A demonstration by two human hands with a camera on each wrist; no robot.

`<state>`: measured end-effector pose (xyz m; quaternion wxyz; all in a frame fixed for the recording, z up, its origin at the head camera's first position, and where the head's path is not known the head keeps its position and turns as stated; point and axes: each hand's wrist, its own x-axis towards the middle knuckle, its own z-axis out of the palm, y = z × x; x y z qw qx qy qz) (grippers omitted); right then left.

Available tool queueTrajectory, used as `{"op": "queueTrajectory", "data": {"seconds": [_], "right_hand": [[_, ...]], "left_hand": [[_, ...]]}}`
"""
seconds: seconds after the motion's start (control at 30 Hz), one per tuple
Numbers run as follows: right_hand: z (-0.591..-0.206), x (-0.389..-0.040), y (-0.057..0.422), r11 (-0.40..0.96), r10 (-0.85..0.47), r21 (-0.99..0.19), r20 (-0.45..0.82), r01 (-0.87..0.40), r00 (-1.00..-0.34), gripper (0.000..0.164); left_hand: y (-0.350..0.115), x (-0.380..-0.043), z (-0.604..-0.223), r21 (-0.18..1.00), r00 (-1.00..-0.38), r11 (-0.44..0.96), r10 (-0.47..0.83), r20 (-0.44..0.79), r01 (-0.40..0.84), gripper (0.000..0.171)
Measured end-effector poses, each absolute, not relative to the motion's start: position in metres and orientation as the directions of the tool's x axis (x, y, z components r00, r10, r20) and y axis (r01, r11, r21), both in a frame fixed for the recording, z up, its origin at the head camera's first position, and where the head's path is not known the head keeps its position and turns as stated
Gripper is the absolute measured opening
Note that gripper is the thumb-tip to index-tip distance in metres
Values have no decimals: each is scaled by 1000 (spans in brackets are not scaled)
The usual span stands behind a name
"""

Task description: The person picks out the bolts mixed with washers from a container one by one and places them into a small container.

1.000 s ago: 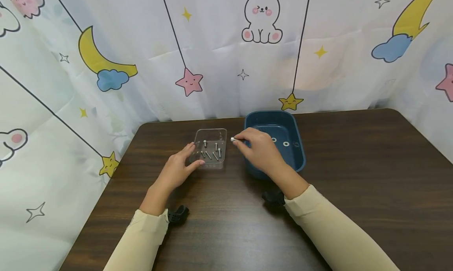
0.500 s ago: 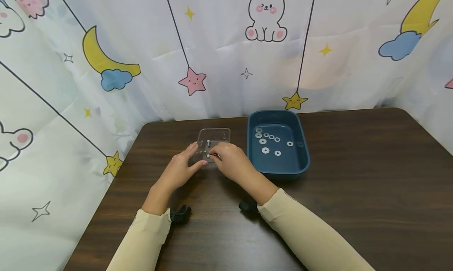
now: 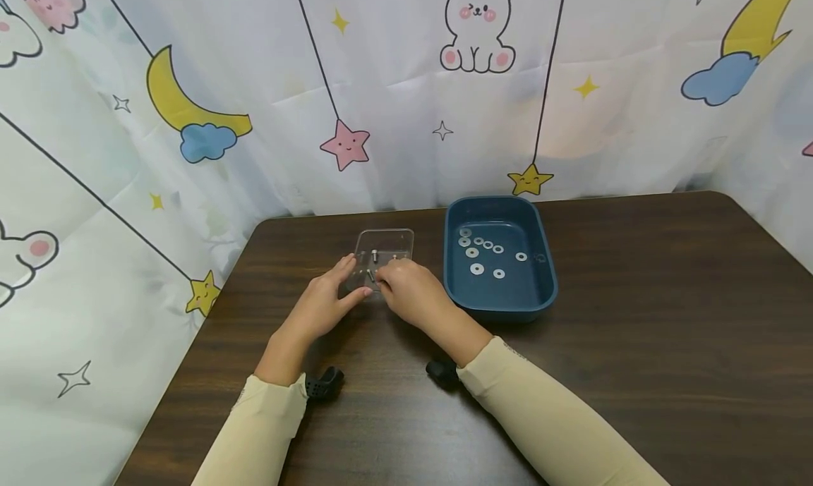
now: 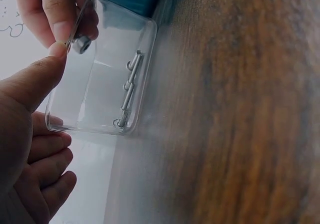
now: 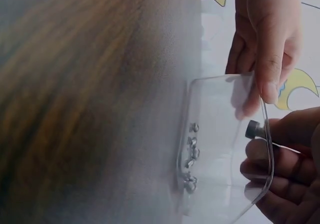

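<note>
My right hand pinches a socket-head bolt over the inside of a clear plastic box, its head pointing inward past the rim. In the left wrist view this bolt head shows above the box floor. My left hand holds the box at its near left corner, thumb at the near rim and fingers along the left side. Several small metal bolts lie on the box floor; from the head, my right hand hides part of them.
A dark blue tray stands right of the box, with several flat washers spread on its floor. Both stand on a dark wooden table. A patterned white curtain hangs behind the table's far edge.
My right hand moved left with the bolt, from over the blue tray to over the clear box, uncovering more washers. It then dipped slightly. My left hand stayed at the box.
</note>
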<state>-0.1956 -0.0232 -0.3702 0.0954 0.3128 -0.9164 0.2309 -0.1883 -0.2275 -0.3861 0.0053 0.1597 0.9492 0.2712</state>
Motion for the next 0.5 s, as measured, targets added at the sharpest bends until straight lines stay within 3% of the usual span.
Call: {"op": "queueTrajectory", "data": {"seconds": [0.27, 0.5], "right_hand": [[-372, -194, -24, 710, -564, -291, 309, -641, -765, 15], [-373, -193, -21, 693, -577, -295, 321, -658, -751, 15]], "left_hand": [[-228, -188, -387, 520, -951, 802, 300, 77, 295, 76], [-228, -188, -387, 518, -951, 803, 299, 76, 294, 76]]}}
